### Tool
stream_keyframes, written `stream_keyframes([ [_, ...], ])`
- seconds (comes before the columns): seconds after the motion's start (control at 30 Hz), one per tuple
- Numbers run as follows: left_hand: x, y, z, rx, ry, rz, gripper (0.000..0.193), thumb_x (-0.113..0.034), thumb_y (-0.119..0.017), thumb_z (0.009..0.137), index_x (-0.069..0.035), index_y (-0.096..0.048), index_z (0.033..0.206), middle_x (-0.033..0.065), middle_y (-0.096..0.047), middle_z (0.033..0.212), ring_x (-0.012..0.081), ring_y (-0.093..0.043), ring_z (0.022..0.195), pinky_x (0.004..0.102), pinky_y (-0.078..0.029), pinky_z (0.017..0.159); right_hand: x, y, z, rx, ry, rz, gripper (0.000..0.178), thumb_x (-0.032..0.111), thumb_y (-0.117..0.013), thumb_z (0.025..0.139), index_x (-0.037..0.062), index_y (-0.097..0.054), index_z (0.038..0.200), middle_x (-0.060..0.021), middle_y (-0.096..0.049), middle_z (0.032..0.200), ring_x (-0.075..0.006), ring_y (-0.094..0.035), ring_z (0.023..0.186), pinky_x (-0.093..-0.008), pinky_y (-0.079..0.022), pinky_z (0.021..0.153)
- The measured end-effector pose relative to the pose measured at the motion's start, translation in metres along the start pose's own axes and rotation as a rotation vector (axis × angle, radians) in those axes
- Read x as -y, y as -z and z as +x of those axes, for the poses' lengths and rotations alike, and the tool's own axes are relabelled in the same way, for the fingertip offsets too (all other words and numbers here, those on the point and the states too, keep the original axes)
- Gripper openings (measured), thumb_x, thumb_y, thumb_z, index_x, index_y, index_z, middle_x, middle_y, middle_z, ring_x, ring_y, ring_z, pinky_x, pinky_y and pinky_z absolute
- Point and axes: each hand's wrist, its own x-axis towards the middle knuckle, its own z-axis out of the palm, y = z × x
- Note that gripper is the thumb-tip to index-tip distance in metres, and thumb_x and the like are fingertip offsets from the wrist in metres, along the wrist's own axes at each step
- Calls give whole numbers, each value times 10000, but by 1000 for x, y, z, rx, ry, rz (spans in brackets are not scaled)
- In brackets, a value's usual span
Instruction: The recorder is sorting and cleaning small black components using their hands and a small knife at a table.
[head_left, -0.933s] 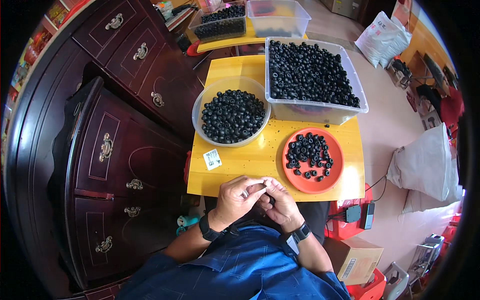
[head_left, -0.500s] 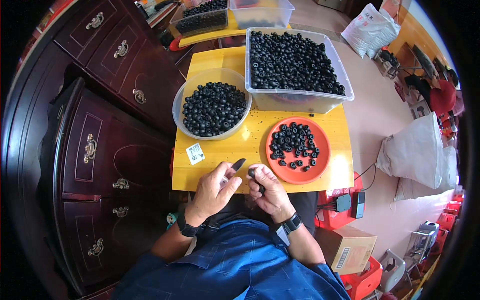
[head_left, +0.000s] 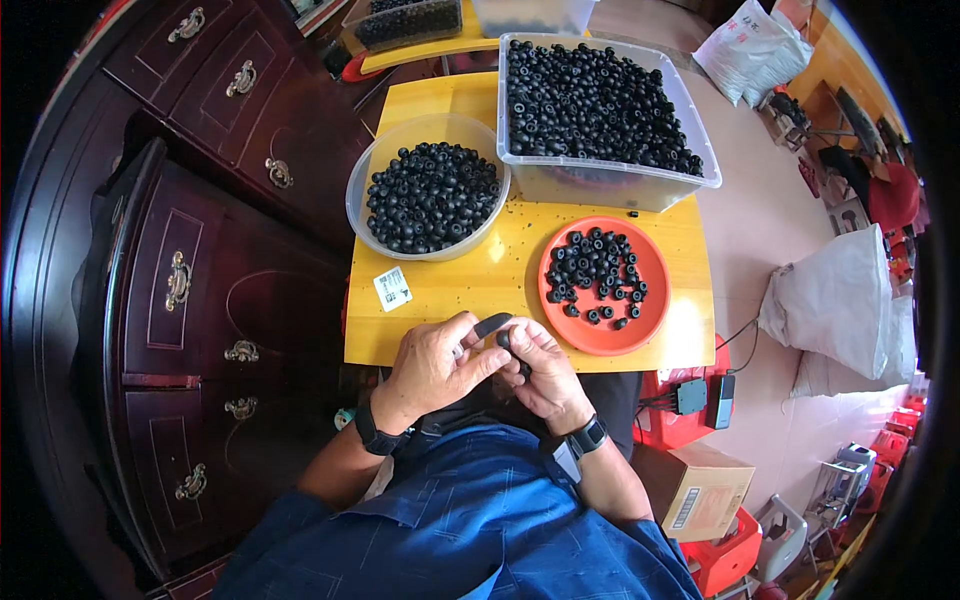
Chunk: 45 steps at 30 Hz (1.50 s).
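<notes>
My left hand (head_left: 430,372) is closed around a small knife, its dark blade (head_left: 492,325) pointing toward my right hand. In my right hand (head_left: 548,376), a small black round part (head_left: 504,340) is pinched at the fingertips, and another dark piece shows lower in the fingers. The blade lies close to the upper part; whether they touch I cannot tell. Just beyond, an orange plate (head_left: 605,342) carries several black ring-like parts. A round clear tub (head_left: 357,207) at the left is heaped with similar black parts, as is the large clear bin (head_left: 590,186) behind.
Everything stands on a yellow table (head_left: 450,300), where a white label (head_left: 393,289) lies. Dark wooden drawers (head_left: 190,330) line the left. To the right are a red stool (head_left: 665,425) with black devices, a cardboard box (head_left: 700,490) and white sacks (head_left: 830,305). Another person (head_left: 890,195) sits far right.
My left hand has moved right, bringing the knife blade up to the black part in my right hand. The view has shifted slightly, so the table sits higher.
</notes>
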Motion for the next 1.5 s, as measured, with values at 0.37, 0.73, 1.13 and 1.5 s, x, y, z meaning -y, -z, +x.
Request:
stream_keyframes([
  [0.37,-3,-1,4,-11,-104,26,398,-379,-760,869,-21,-600,805,121,-629,655,261,-645,566,329,-475,523,-3,4,2,55,7,-55,129,224,-630,991,95,-633,994,7,-672,935,-25,-485,651,-158,-368,541],
  [0.73,1,-1,3,16,-101,77,378,-363,-764,866,-22,-611,813,126,-635,668,265,-643,569,335,-470,523,-1,5,0,47,23,-110,146,215,-620,997,71,-640,1014,-28,-703,986,-29,-485,636,-158,-378,542],
  [1.13,3,-3,2,7,-99,22,408,-409,-719,885,-42,-578,777,121,-627,650,323,-638,590,402,-475,527,-5,7,1,72,23,-62,148,177,-614,997,53,-649,1068,-26,-691,948,-30,-538,680,-154,-405,564],
  [1.5,5,-4,2,-17,-164,58,326,-270,-795,844,-27,-590,771,96,-591,617,246,-586,518,346,-441,499,-2,4,3,40,-2,-32,160,174,-614,995,44,-646,1084,-22,-664,892,-40,-491,648,-166,-378,543],
])
